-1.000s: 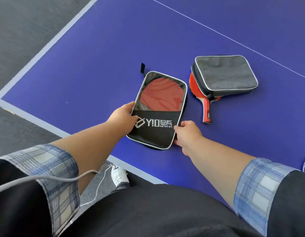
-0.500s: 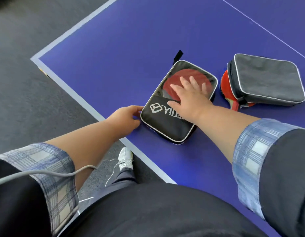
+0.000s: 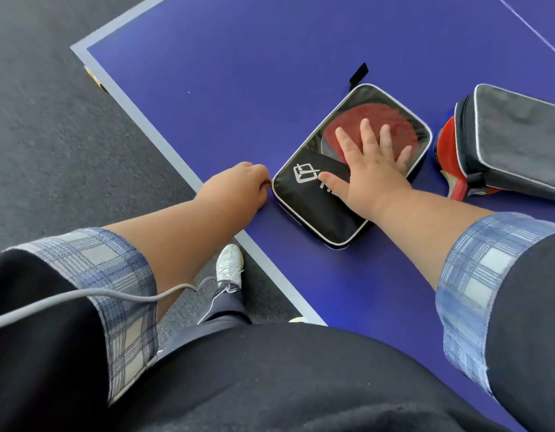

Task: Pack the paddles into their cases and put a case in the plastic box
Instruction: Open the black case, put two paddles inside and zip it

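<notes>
Pressing flat on the case (image 3: 310, 201), the right grip (image 3: 372, 169) lies palm down with fingers (image 3: 368, 135) spread and straight, thumb out over the white logo. Fingertips reach across the clear window, over the red paddle (image 3: 347, 120) that sits inside the case. Case lies flat on the blue surface (image 3: 238, 88), set at an angle, its near-left corner close to the surface's edge. A black strap (image 3: 359, 73) sticks out from the far corner. Left grip (image 3: 235, 187) is at the near-left corner of the case, fingers curled in, tips bunched and pinching at the corner seam; the bit pinched is too small to name. Wrist and forearm cross the surface's edge. To the right, apart from the first case, a grey case (image 3: 516, 141) with pale piping lies on the surface, partly cut off by the frame. A second paddle (image 3: 446, 141) pokes out from under its left end, red face and a stub of handle showing, touching the grey case from below. Both arms wear dark sleeves with plaid cuffs (image 3: 114, 275) turned back. A grey cable (image 3: 83, 299) runs across the left cuff. Below the surface's edge: dark carpet floor (image 3: 51, 120) and one white laced shoe (image 3: 227, 265). A thin white line crosses the surface's far right corner of view.
</notes>
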Available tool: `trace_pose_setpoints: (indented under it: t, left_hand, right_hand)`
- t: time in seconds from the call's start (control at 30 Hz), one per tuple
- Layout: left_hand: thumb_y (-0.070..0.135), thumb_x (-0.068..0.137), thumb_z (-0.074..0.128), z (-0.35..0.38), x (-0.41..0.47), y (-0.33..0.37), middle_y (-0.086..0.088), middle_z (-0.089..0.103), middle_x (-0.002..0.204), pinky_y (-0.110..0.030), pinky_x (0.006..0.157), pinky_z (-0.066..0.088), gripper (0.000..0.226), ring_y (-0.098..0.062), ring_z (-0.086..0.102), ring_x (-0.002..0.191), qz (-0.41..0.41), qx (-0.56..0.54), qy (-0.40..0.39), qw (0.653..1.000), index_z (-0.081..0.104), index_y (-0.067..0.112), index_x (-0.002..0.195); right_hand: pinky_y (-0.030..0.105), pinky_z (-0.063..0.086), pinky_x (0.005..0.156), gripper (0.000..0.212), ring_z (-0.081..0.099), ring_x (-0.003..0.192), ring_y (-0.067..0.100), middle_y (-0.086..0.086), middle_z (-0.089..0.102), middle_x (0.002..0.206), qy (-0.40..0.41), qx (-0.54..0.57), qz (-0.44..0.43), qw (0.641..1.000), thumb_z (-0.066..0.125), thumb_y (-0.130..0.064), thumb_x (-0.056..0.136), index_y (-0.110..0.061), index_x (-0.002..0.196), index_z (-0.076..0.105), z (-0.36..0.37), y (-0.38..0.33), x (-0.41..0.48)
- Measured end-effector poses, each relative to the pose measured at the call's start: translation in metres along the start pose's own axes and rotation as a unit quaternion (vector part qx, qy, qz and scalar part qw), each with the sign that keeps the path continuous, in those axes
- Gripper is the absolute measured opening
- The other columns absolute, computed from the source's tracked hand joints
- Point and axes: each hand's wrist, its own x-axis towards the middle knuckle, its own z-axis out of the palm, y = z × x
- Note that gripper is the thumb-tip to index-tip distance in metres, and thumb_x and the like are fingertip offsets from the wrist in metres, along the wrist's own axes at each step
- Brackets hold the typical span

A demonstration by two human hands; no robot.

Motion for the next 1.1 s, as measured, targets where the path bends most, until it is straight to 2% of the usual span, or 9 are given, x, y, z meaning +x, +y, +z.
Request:
trace_pose_setpoints:
  t: [0.2, 0.43, 0.7, 0.83, 0.9, 0.97, 1.0, 1.07, 1.1]
  left_hand:
    - [0.028, 0.103, 0.038, 0.007, -0.021, 0.006, -0.007, 0.055, 0.098, -0.033, 0.057, 0.031, 0.026, -0.03, 0.054, 0.074, -0.005, 0.022, 0.011, 1.0, 0.055, 0.011, 0.096]
    - [0.027, 0.102, 0.039, 0.017, -0.039, 0.012, -0.005, 0.055, 0.096, -0.036, 0.056, 0.04, 0.023, -0.029, 0.057, 0.077, 0.025, 0.043, 0.024, 0.998, 0.053, 0.012, 0.092]
    - [0.024, 0.099, 0.042, 0.049, -0.064, 0.07, 0.006, 0.048, 0.089, -0.034, 0.055, 0.038, 0.015, -0.021, 0.048, 0.073, 0.113, 0.058, -0.029, 0.991, 0.043, 0.02, 0.084]
    - [0.022, 0.093, 0.041, 0.052, -0.064, 0.078, -0.002, 0.054, 0.081, -0.036, 0.053, 0.044, 0.019, -0.029, 0.056, 0.066, 0.073, 0.024, -0.047, 0.996, 0.051, 0.016, 0.078]
    - [0.022, 0.092, 0.042, 0.046, -0.065, 0.078, -0.005, 0.06, 0.08, -0.037, 0.056, 0.049, 0.02, -0.03, 0.059, 0.068, 0.073, 0.01, -0.054, 0.996, 0.056, 0.015, 0.079]
    - [0.024, 0.092, 0.044, 0.04, -0.066, 0.08, -0.005, 0.065, 0.081, -0.04, 0.062, 0.054, 0.022, -0.029, 0.062, 0.073, 0.066, -0.004, -0.068, 0.995, 0.062, 0.016, 0.084]
    - [0.025, 0.092, 0.045, 0.037, -0.066, 0.081, -0.005, 0.067, 0.081, -0.041, 0.064, 0.055, 0.023, -0.029, 0.063, 0.074, 0.063, -0.009, -0.077, 0.995, 0.064, 0.016, 0.085]
    - [0.027, 0.091, 0.047, 0.033, -0.064, 0.085, -0.005, 0.068, 0.079, -0.039, 0.063, 0.054, 0.024, -0.027, 0.064, 0.073, 0.066, -0.012, -0.094, 0.993, 0.067, 0.015, 0.084]
    - [0.027, 0.091, 0.048, 0.033, -0.064, 0.086, -0.004, 0.068, 0.077, -0.038, 0.061, 0.053, 0.023, -0.024, 0.064, 0.071, 0.065, -0.013, -0.101, 0.993, 0.068, 0.017, 0.083]
  right_hand:
    - [0.072, -0.007, 0.116, 0.112, -0.017, 0.155, 0.034, 0.0, -0.012, 0.171, -0.01, 0.037, 0.023, 0.999, 0.021, -0.101, 0.062, -0.046, 0.158, 0.001, -0.004, -0.007, 0.002]
    - [0.072, -0.007, 0.116, 0.114, -0.017, 0.155, 0.033, -0.001, -0.012, 0.171, -0.019, 0.044, 0.026, 0.999, 0.024, -0.102, 0.059, -0.047, 0.157, 0.002, -0.007, -0.009, 0.003]
    - [0.072, -0.006, 0.116, 0.114, -0.016, 0.155, 0.034, 0.0, -0.011, 0.171, -0.015, 0.055, 0.025, 0.998, 0.026, -0.101, 0.058, -0.048, 0.157, 0.003, -0.01, -0.009, 0.001]
    - [0.067, -0.001, 0.119, 0.096, -0.004, 0.157, 0.033, 0.004, 0.007, 0.171, 0.015, 0.13, 0.028, 0.991, 0.054, -0.079, 0.08, -0.035, 0.159, 0.022, -0.015, -0.009, -0.015]
    - [0.056, 0.019, 0.122, 0.069, 0.028, 0.149, 0.031, 0.007, 0.039, 0.157, 0.123, 0.237, 0.023, 0.963, 0.064, -0.053, 0.09, -0.024, 0.149, 0.045, -0.012, -0.012, -0.041]
    - [0.039, 0.044, 0.1, 0.033, 0.057, 0.113, 0.023, -0.001, 0.063, 0.116, 0.229, 0.338, 0.051, 0.912, 0.064, -0.039, 0.093, -0.019, 0.119, 0.064, -0.005, -0.021, -0.082]
    - [0.035, 0.047, 0.085, 0.02, 0.06, 0.095, 0.019, -0.007, 0.064, 0.097, 0.219, 0.382, 0.097, 0.892, 0.061, -0.039, 0.094, -0.021, 0.102, 0.065, 0.002, -0.026, -0.102]
    - [0.035, 0.05, 0.072, 0.029, 0.062, 0.082, 0.02, -0.007, 0.066, 0.085, 0.046, 0.474, 0.214, 0.853, 0.054, -0.047, 0.096, -0.021, 0.087, 0.061, 0.017, -0.04, -0.135]
    - [0.036, 0.054, 0.07, 0.035, 0.064, 0.081, 0.022, -0.003, 0.069, 0.089, -0.071, 0.523, 0.266, 0.806, 0.052, -0.052, 0.096, -0.019, 0.09, 0.064, 0.025, -0.047, -0.146]
